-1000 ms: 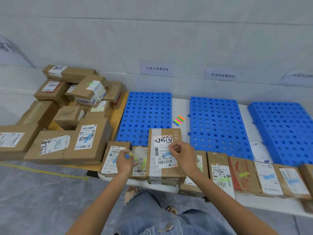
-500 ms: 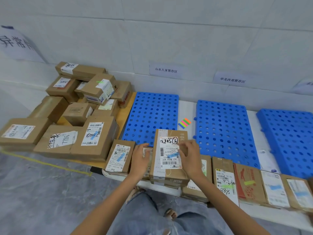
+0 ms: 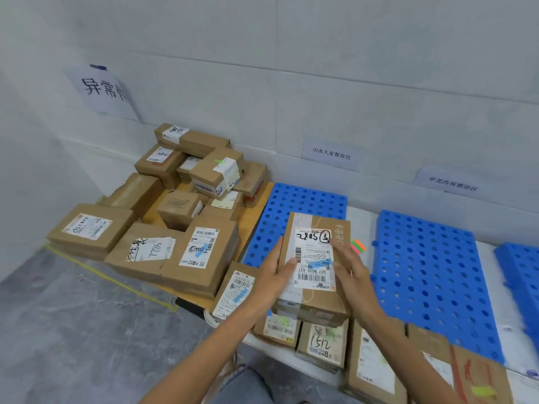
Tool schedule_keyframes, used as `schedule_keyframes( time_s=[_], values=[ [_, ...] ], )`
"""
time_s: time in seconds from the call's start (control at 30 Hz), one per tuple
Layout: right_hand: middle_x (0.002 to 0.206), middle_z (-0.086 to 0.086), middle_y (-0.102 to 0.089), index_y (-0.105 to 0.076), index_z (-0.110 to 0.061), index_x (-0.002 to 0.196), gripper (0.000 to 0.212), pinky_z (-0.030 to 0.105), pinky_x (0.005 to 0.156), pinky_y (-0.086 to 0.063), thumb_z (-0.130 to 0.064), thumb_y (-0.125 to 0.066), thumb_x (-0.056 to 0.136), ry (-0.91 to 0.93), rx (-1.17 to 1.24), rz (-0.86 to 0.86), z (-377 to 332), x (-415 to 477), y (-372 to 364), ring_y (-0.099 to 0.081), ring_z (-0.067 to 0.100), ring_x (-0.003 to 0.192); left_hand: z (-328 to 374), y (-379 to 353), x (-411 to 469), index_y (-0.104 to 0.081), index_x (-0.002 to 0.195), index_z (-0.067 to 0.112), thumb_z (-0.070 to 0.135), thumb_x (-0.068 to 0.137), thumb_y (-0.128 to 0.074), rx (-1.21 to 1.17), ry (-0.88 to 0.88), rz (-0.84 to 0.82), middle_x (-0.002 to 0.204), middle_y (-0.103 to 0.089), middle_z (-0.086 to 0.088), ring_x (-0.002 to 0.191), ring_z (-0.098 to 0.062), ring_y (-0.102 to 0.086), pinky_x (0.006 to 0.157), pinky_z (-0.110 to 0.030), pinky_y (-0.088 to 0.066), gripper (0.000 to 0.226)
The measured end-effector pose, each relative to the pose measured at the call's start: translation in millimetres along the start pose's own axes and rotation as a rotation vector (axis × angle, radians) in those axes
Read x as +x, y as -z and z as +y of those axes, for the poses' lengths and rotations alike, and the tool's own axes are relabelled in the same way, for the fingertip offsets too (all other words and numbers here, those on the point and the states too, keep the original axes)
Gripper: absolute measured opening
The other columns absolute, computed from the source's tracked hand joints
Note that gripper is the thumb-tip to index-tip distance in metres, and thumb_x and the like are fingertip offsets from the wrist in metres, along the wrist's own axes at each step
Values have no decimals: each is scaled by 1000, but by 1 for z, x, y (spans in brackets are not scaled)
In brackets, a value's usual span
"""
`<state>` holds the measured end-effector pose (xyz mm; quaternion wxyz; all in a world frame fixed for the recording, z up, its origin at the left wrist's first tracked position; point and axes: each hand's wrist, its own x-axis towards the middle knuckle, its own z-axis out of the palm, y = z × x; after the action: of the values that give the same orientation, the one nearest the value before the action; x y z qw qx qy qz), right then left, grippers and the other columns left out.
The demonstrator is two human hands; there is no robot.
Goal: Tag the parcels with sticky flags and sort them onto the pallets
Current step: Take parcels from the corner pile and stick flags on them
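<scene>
Brown parcel (image 3: 315, 301), blue flag (image 3: 320, 263), blue hole-dotted pallet (image 3: 431, 275)

White table (image 3: 363, 218), blue pallets (image 3: 431, 272) side by side, sticky flags (image 3: 358, 246), parcels (image 3: 323, 342) along front

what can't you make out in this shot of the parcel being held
Head view:
- Sticky flag pad: mostly hidden behind the held parcel and the right hand.
- Held parcel's small label print: too blurred to read.
- Rightmost blue pallet: cut off by the right edge.
</scene>
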<state>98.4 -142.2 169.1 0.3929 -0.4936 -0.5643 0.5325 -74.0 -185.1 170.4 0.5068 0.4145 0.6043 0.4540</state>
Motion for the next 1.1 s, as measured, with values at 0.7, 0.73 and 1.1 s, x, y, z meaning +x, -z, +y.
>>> schedule_keyframes(
  time_s=[0.7,0.73,1.1],
  values=[
    [141,10,-42,-43,-22,137,58,41,91,-52,11,-43,90,-178,175,-420,-156,237,-428,-55,27,116,108,459,138,-46,135,20,4,94,-47,-37,96,403,115,-62,-7,73,-12,-62,50,-19,-53,43],
    [141,10,-43,-42,-22,137,58,40,89,-53,12,-42,90,-199,175,-400,-154,246,-444,-57,27,114,104,476,151,-46,134,18,2,94,-46,-5,107,398,120,-61,-8,75,-12,-62,53,-20,-53,43],
    [145,3,-36,-43,-29,135,58,48,94,-50,7,-47,90,-295,14,-258,-82,295,-503,-46,28,126,25,532,242,-38,140,14,-3,92,-46,-1,215,216,130,-55,-9,90,-18,-62,71,-31,-56,52]
  ],
)
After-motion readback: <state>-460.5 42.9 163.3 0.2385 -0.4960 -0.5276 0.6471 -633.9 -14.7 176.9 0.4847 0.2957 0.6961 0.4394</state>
